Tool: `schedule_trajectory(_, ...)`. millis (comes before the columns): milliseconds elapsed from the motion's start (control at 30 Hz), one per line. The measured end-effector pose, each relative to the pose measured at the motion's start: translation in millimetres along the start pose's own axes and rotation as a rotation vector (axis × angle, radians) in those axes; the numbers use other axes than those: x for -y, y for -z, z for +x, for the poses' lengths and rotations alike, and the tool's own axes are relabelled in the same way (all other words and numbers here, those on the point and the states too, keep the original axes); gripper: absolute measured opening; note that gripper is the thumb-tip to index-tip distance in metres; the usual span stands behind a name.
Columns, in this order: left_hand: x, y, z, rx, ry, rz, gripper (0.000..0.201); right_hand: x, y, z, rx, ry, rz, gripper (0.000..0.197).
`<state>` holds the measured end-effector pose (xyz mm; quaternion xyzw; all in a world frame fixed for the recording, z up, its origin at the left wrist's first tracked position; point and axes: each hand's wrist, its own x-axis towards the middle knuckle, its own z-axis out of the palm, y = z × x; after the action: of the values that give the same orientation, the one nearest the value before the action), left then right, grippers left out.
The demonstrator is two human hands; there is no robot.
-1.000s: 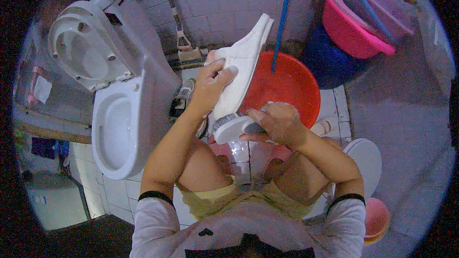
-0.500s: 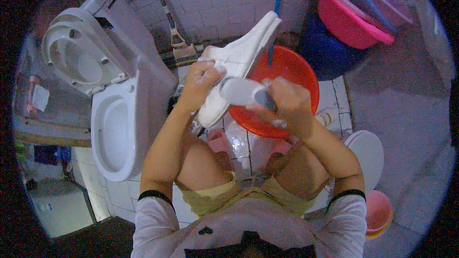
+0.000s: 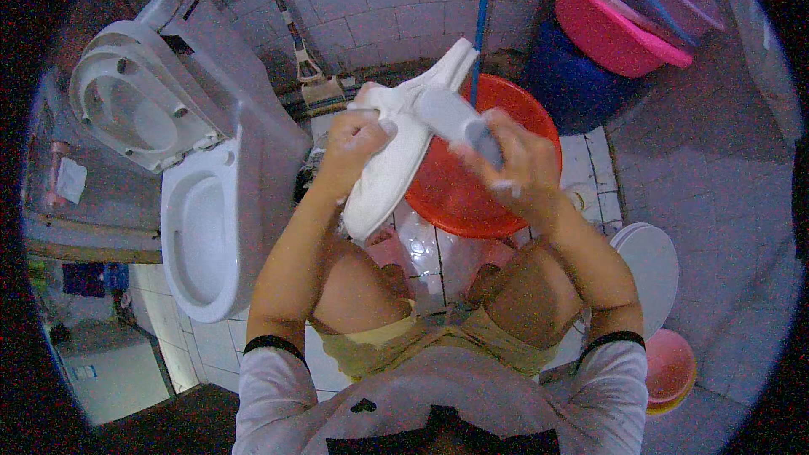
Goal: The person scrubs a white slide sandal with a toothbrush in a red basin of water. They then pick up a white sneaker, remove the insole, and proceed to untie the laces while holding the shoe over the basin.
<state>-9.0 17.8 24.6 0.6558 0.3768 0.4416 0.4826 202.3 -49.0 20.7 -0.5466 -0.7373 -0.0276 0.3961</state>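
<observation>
Dim, bluish, grainy light around me; glare on the wet floor tiles at six o'clock; fisheye rim bends into black.

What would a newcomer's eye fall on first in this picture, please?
First, the two hands at the centre: the left hand grips a white shoe, and the right hand holds a grey brush against it. Just behind them an orange-red basin sits on the tiled floor. To the left stands a white toilet with its seat raised.
</observation>
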Motion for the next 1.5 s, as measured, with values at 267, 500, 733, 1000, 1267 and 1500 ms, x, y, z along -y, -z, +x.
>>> schedule_trajectory(267, 3, -2, -5, 0.014, -0.085, 0.007, 0.027, 16, 17, -24, 0.257, 0.302, 0.064, 0.043)
schedule_trajectory(500, 7, -4, -3, -0.002, 0.008, -0.045, 0.029, -5, 18, 0, 0.03, -0.092, 0.042, 0.036)
schedule_trajectory(733, -2, -10, -7, 0.031, 0.0, -0.044, 0.028, 0, 24, -2, 0.074, -0.186, 0.048, 0.027)
schedule_trajectory(1000, -13, -12, -8, 0.006, 0.061, -0.047, 0.029, 3, 17, -18, 0.018, 0.041, 0.053, 0.031)
schedule_trajectory(1267, -4, -4, -3, 0.064, -0.209, 0.372, 0.027, 20, 26, -30, 0.248, 0.17, -0.018, 0.045)
schedule_trajectory(1500, -7, -9, -8, 0.088, -0.285, 0.239, 0.027, 8, 19, -24, 0.165, 0.132, 0.021, 0.039)
